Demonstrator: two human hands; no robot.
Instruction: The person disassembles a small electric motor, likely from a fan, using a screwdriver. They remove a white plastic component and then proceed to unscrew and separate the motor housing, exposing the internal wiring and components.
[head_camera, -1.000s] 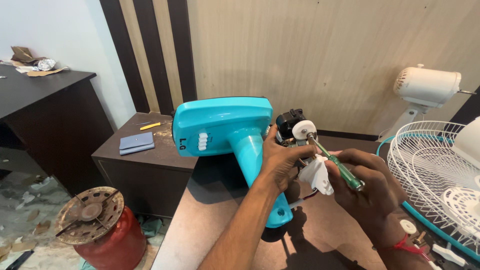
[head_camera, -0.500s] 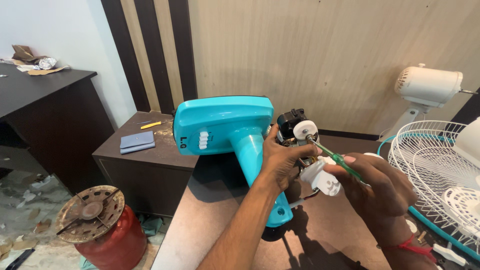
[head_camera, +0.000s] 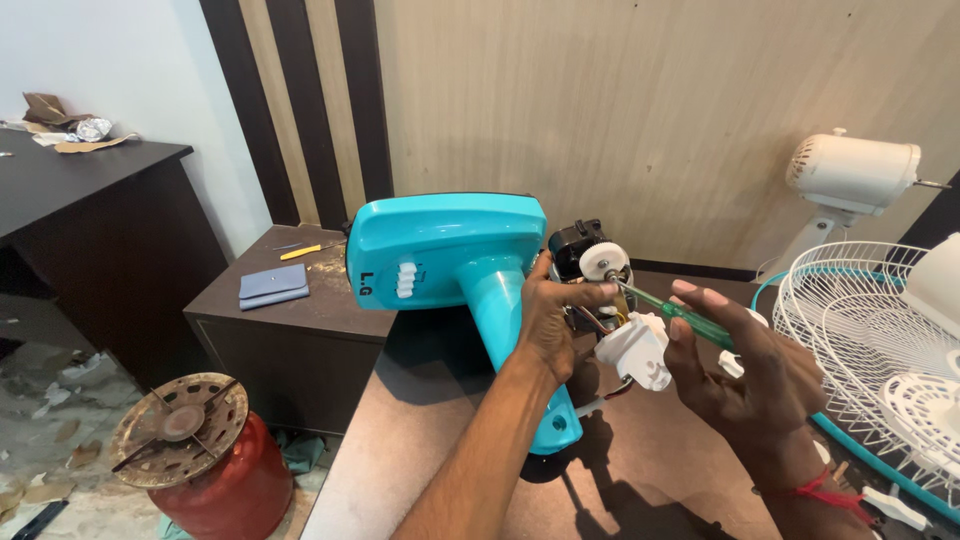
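Head view: over the last second the right hand (head_camera: 745, 375) has drawn back slightly from the motor (head_camera: 585, 265), and its fingers, earlier wrapped close around the green-handled screwdriver (head_camera: 680, 318), have loosened; the handle now lies across the extended fingers with the thumb beneath, a light pinch rather than a full grip. The tip remains at the white round part on the motor's end, so work at that point looks paused, not finished. The left hand (head_camera: 555, 320) has not moved: its fingers are closed around the motor assembly beside the neck of the turquoise fan body (head_camera: 450, 250). The fan body rests on the brown table (head_camera: 420, 440), its flat base turned up and toward the viewer, a row of white buttons on its face. A white plastic cover (head_camera: 635, 350) hangs on wires between the hands. A white wire guard (head_camera: 870, 330) lies to the right.
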